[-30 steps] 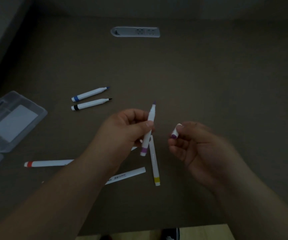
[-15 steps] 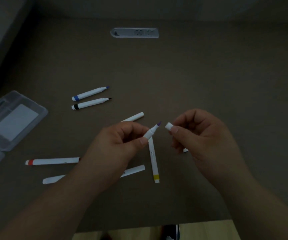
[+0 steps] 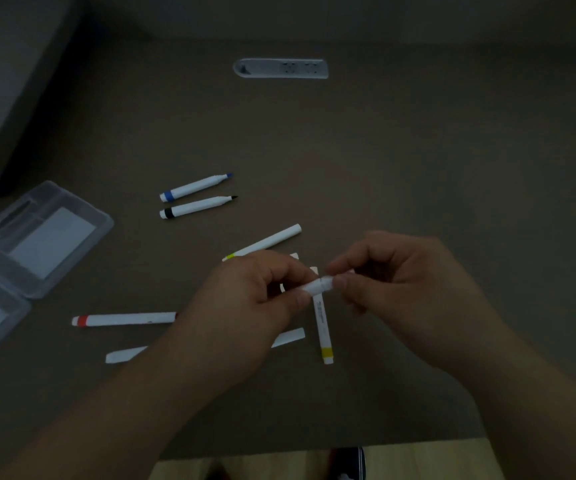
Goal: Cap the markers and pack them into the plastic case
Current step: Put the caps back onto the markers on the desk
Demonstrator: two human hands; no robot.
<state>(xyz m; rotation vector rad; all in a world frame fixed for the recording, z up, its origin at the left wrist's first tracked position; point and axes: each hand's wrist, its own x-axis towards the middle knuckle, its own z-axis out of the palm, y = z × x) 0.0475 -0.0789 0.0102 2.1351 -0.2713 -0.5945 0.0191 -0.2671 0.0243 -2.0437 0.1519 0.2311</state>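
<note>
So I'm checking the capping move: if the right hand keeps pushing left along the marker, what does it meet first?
Most likely the left hand: the right hand presses the cap onto the marker that the left hand grips, with almost no gap between their fingertips.

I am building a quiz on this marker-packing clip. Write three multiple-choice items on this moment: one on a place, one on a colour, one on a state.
1. Where does the plastic case lie?
A. At the left edge of the table
B. Under the right hand
C. Beside the socket strip

2. What colour is the band on the marker just beyond the black marker?
A. Green
B. Blue
C. Orange

3. What is the state of the blue marker and the black marker?
A. Both capped
B. Both in the case
C. Both uncapped, tips bare

Answers:
1. A: the open case sits far left, apart from the right hand and the socket strip.
2. B: a blue band shows near its blunt end.
3. C: both pointed tips are exposed on the table.
</note>
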